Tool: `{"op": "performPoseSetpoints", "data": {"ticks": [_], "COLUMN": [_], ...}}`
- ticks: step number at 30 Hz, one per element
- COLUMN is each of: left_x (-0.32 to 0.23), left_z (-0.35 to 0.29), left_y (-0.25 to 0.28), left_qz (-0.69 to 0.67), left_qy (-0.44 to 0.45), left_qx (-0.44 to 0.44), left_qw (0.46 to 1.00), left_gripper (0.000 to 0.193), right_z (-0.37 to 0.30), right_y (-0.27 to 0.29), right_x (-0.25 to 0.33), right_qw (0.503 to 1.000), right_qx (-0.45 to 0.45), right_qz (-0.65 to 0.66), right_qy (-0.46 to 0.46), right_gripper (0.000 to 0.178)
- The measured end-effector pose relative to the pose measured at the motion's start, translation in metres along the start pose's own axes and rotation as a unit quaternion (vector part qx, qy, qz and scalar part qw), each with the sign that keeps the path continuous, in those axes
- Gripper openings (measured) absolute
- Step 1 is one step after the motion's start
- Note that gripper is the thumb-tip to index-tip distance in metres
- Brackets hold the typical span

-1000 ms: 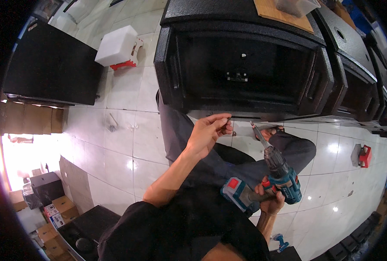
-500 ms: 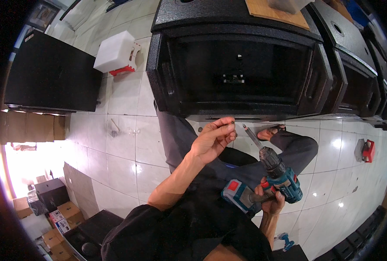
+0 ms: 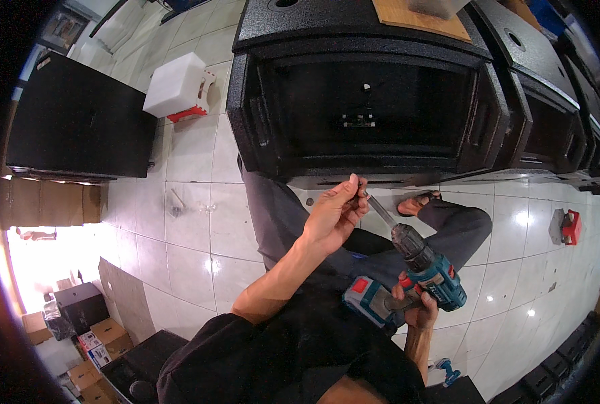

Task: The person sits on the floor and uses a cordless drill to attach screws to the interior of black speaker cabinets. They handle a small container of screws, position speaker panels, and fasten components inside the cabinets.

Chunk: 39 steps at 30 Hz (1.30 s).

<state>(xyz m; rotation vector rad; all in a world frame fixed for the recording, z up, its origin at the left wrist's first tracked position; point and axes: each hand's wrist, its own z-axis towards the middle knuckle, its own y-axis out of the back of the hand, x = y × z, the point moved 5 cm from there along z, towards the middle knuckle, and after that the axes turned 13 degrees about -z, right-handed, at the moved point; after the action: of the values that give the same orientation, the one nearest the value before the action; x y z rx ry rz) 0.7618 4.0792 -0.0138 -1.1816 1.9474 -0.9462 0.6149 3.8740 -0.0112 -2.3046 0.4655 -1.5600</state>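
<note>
My right hand point(image 3: 418, 311) grips the handle of a teal and black cordless drill point(image 3: 443, 281), which points forward and left. A long driver bit point(image 3: 383, 213) sticks out of its chuck point(image 3: 413, 246). My left hand point(image 3: 332, 219) is closed in a pinch at the tip of the bit; what its fingertips hold is too small and hidden to name. Just beyond my hands stands a black speaker cabinet point(image 3: 381, 163) with its hollow front toward me. Inside it a small metal fitting point(image 3: 358, 122) shows, with a small bright hole point(image 3: 366, 87) above.
More black cabinets point(image 3: 532, 87) line up on the right. A wooden board point(image 3: 424, 21) lies on the near cabinet. Leftward are a white block point(image 3: 175, 84) on a red-and-white stool and a large black box point(image 3: 77, 121). A red item point(image 3: 571, 227) sits on the tiled floor.
My left fingers and the bit tip, apart before, have come together. The drill has shifted slightly up and left. The view has moved a little.
</note>
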Motion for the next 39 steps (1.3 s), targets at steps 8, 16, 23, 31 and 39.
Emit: {"op": "performPoseSetpoints", "data": {"ticks": [8,16,23,31,39], "left_x": [0.002,-0.011,-0.026,-0.121,-0.123], "left_z": [-0.01,-0.011,0.02,0.14,0.193], "left_y": [-0.01,-0.016,-0.034,-0.06,-0.025], "left_qz": [0.031,0.272,0.331,0.851,0.872], "left_qy": [-0.014,-0.139,-0.106,-0.238,-0.168], "left_qx": [0.019,0.056,0.094,-0.093,-0.103], "left_qw": [0.999,0.951,0.933,0.46,0.448], "left_gripper": [0.024,0.026,0.037,0.062,0.075], "right_z": [0.003,0.001,-0.007,-0.01,-0.01], "right_y": [-0.001,0.0,0.016,0.033,0.038], "right_x": [-0.001,-0.002,-0.011,-0.016,-0.022], "right_qw": [1.0,1.0,0.998,0.992,0.992], "right_qx": [-0.004,-0.023,-0.049,-0.078,-0.075], "right_qz": [0.011,0.007,0.017,0.093,0.092], "right_qy": [0.012,0.011,0.027,0.042,0.04], "right_gripper": [0.064,0.062,0.06,0.063,0.064]}}
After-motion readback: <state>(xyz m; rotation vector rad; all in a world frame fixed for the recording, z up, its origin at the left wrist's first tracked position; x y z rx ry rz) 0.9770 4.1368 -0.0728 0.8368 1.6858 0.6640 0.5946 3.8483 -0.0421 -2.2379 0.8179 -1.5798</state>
